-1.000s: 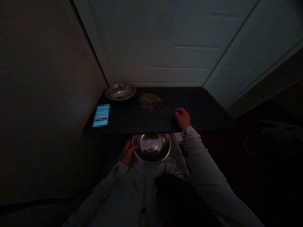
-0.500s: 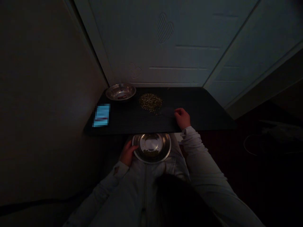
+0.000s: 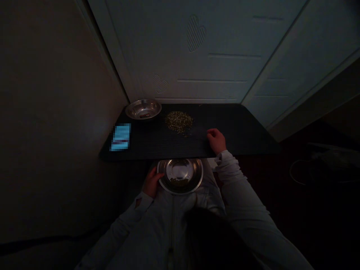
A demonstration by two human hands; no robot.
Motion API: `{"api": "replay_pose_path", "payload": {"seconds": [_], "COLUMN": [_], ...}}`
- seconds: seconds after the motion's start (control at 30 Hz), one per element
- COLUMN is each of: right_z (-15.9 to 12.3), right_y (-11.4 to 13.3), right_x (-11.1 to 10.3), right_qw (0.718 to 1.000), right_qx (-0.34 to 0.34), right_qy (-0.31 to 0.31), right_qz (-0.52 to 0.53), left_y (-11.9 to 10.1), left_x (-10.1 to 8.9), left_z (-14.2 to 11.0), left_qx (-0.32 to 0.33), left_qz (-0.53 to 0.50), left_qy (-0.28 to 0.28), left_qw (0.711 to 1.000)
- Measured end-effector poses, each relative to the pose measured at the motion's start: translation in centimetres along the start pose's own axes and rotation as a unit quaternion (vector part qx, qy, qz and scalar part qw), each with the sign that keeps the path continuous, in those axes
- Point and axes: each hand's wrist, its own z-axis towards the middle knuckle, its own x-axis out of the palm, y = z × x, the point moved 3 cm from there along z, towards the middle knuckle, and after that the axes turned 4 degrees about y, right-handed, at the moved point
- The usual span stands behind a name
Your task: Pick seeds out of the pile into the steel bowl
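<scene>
My left hand (image 3: 152, 183) grips the left rim of a shiny metal bowl (image 3: 198, 182), its thumb over the edge. This bowl rests on my lap below the table's front edge, with a small heap of greenish-brown grains or seeds (image 3: 179, 182) in it. On the dark table lies a larger pile of mixed pale and brown grains or seeds (image 3: 179, 121). My right hand (image 3: 216, 140) is over the table to the right of that pile, fingers pinched together. A faint, thin shape stretches from the fingertips toward the pile; the dimness hides what it is.
A second metal bowl (image 3: 143, 110) with a label inside stands at the table's back left. In front of it lies a blurred-out bright phone-like screen (image 3: 120, 137). The dark table (image 3: 242, 127) meets a white panelled door (image 3: 225, 67) behind. A wall is at left.
Almost nothing differs. Both hands and the bowls stay in place; the view has only slight changes in brightness.
</scene>
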Motion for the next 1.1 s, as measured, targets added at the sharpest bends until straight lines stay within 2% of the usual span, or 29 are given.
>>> {"api": "replay_pose_path", "payload": {"seconds": [0.43,0.67,0.87,1.1], "right_z": [0.10,0.08,-0.10,-0.04], "right_y": [-0.25,-0.04,0.17,0.21], "right_x": [0.42,0.45,0.47,0.50], "right_qw": [0.999,0.999,0.997,0.998], "right_qx": [-0.006,-0.014,-0.020,-0.011], "right_qy": [0.039,0.039,0.069,0.051], "right_qz": [0.033,0.007,0.015,0.035], "left_y": [-0.02,0.08,0.02,-0.05], "left_x": [0.21,0.01,-0.14,0.10], "left_z": [-0.05,-0.01,0.05,-0.01], "left_qx": [-0.016,-0.005,-0.005,-0.013], "left_qz": [-0.009,0.000,0.006,-0.002], "left_qy": [0.005,-0.004,-0.004,-0.001], "left_qw": [1.000,1.000,1.000,1.000]}}
